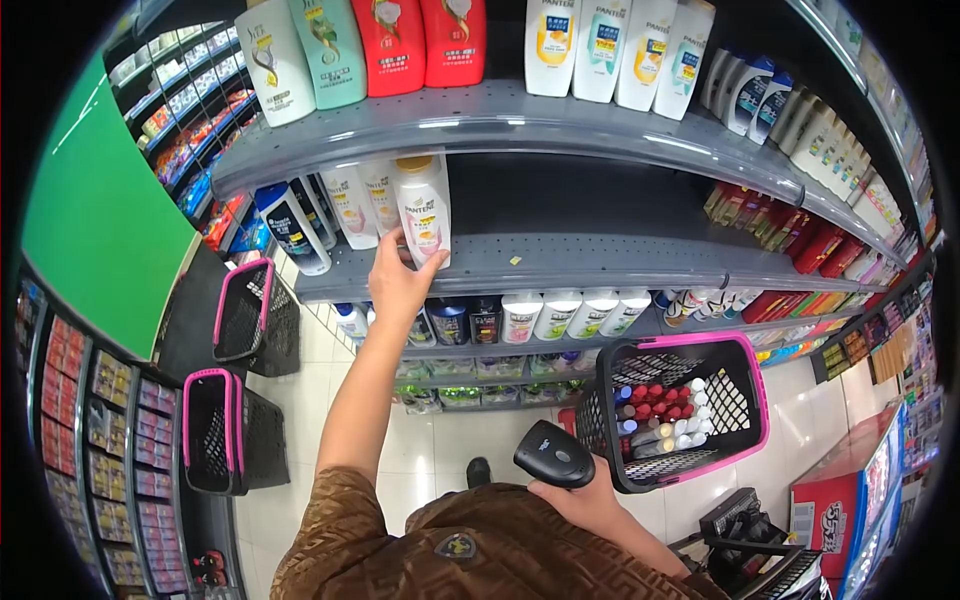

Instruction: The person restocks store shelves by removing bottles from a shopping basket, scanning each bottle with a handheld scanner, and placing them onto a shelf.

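Bright, with fisheye-curved dark edges.

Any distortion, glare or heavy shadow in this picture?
Head view: wide-angle distortion bows the upper shelf and leaves dark corners; glare streaks its front edge and the green panel; light reflects off the floor; deep shadow lies above the middle shelf.

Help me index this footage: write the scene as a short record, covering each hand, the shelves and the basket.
left hand: gripping a white Pantene bottle at the middle shelf's front edge
right hand: holding a black handheld scanner
upper shelf: white bottles, a green bottle, red bottles
basket: black, pink-rimmed, with bottles inside
basket position: right of the scanner in view
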A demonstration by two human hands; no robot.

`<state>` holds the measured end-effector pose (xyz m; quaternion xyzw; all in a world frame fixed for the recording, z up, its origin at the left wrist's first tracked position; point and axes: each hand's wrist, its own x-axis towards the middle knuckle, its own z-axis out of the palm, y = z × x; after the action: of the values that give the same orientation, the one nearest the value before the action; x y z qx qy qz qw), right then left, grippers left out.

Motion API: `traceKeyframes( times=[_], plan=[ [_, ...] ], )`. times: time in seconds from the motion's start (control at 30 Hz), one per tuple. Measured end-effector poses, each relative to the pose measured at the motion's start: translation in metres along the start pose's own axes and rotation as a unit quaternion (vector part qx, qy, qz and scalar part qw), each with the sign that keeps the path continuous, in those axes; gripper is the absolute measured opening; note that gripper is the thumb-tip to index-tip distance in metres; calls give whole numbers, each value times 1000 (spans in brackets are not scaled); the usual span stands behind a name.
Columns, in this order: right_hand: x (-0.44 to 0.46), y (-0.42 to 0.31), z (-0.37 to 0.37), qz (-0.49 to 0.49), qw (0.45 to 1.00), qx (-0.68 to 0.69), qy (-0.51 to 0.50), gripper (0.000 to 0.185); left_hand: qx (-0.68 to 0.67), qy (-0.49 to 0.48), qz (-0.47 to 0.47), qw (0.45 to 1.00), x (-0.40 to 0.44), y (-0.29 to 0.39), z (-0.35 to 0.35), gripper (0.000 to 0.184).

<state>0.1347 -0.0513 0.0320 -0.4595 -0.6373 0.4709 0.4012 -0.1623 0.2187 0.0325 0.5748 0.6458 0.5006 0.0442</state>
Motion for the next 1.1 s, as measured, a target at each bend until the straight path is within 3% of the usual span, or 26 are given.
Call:
traceKeyframes(
  times=[0.43, 0.6, 1.1],
  plan=[
    [6, 2, -8, -14, 999, -22, -32, 38, -13, 27, -4, 1000, 0, -7, 13, 69],
    [6, -1, -9, 2, 999, -9, -35, 38, 51, 64, 77, 994, 0, -19, 24, 72],
    [6, -3, 3, -24, 999, -13, -26, 40, 34, 31, 75, 996, 0, -17, 18, 73]
  ],
)
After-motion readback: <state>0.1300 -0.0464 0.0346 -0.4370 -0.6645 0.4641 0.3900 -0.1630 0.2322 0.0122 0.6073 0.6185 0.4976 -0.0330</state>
